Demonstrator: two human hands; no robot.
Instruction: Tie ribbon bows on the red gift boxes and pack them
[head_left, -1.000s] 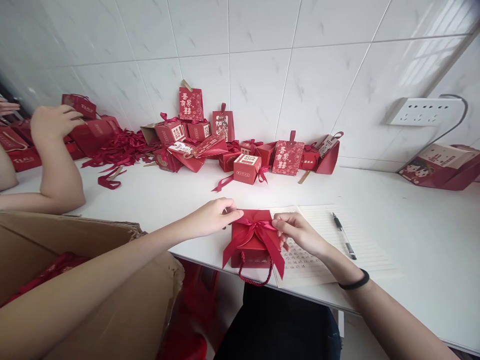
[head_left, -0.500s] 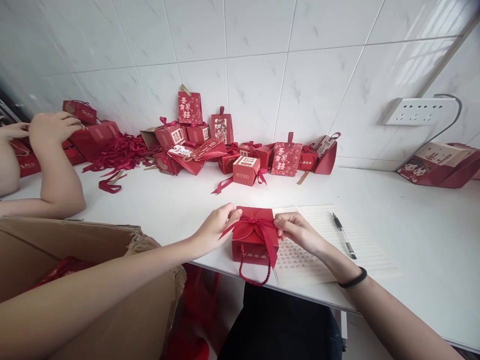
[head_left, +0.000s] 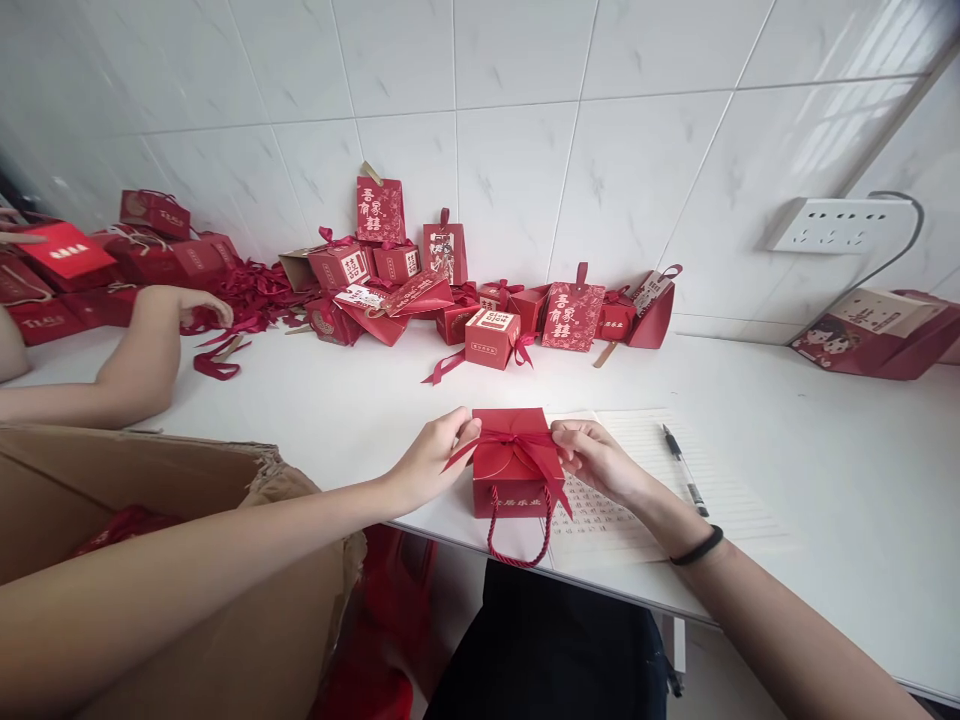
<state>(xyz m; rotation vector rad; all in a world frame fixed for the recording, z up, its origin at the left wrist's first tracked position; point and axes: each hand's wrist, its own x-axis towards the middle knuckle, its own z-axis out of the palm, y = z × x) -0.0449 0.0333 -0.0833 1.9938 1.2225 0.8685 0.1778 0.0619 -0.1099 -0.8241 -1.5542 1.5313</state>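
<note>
A red gift box (head_left: 510,503) with petal-shaped top flaps stands at the table's front edge, its twisted cord handle (head_left: 519,562) hanging down the front. Across its top runs a red ribbon (head_left: 513,439), tied in the middle with loops to both sides and a tail over the right front. My left hand (head_left: 437,450) pinches the ribbon's left loop between thumb and fingers. On the other side, my right hand (head_left: 596,452) pinches the right loop beside the box's top edge.
Lined paper (head_left: 660,500) with handwriting and a pen (head_left: 684,470) lies to the right. Red gift boxes (head_left: 491,338) line the wall, near a heap of ribbons (head_left: 259,290). A co-worker's arm (head_left: 146,350) rests at left. A cardboard box (head_left: 247,600) stands below it.
My right hand has shifted slightly, and the box has turned a little to the right with its ribbon tail swung outward. The co-worker's hand has come down from the boxes towards the ribbon heap.
</note>
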